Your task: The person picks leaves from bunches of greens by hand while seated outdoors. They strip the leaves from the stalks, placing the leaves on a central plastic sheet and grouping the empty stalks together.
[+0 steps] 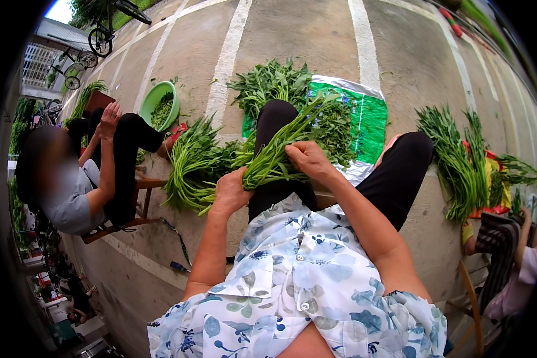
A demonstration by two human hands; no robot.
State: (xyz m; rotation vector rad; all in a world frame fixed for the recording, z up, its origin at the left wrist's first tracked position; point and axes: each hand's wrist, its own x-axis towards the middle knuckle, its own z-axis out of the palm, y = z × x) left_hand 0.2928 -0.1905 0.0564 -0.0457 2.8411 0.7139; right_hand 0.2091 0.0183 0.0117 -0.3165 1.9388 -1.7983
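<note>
A bunch of long-stalked leafy greens [275, 156], like water spinach, lies slantwise over my lap, its leaves pointing to the far right. My left hand [231, 191] is closed round the stalk end. Higher along the bunch, my right hand [309, 160] has its fingers curled and pinched at the stalks; what exactly sits between the fingertips is partly hidden. A big heap of the same greens [191, 164] rests on the ground left of my knees. Beyond my knees, a leafy pile [271, 83] and a heap of loose leaves [335, 128] lie by a green and silver plastic sheet [373, 119].
At left a person [80, 185] sits on a wooden chair [143, 200], hands raised, near a light green basin [161, 104] holding leaves. More greens [459, 161] lie at right, beside another seated person [519, 262]. Bicycles [101, 36] stand far left. White lines cross the concrete.
</note>
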